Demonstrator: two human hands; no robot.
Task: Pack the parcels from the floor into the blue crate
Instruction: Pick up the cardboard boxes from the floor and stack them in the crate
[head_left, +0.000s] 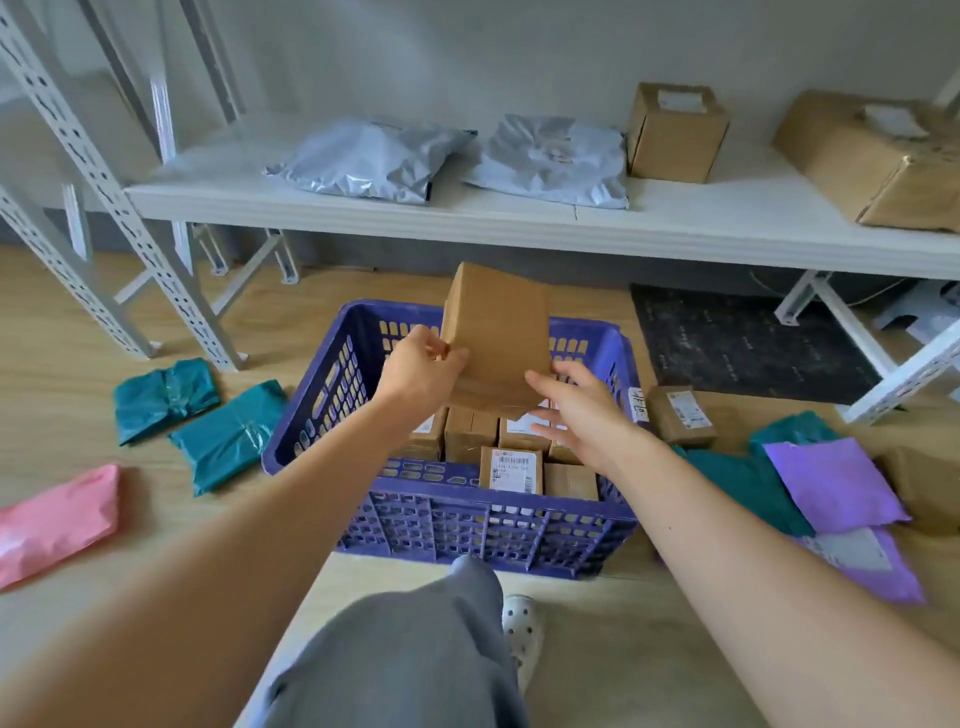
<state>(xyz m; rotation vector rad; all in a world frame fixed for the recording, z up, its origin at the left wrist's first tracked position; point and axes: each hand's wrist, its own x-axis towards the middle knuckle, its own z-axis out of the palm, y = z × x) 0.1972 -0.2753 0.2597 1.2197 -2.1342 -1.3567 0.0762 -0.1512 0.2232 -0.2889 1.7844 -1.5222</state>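
Observation:
A blue crate (332, 384) stands on the wooden floor in the middle, with several small brown boxes (511, 467) packed inside. Over its far half I hold a larger brown cardboard box (496, 322) tilted upright. My left hand (421, 371) grips the box's lower left edge with curled fingers. My right hand (582, 410) is at its lower right corner, fingers straight and spread, touching or just off the box. On the floor lie teal bags (228, 434), a pink bag (57, 519), purple bags (836, 483) and a small brown box (680, 415).
A low white shelf (519, 218) behind the crate carries grey mailer bags (374, 158) and brown boxes (675, 132). Metal rack legs (156, 270) stand at the left and right. A dark mat (748, 343) lies to the right. My knee and shoe (522, 629) are in front of the crate.

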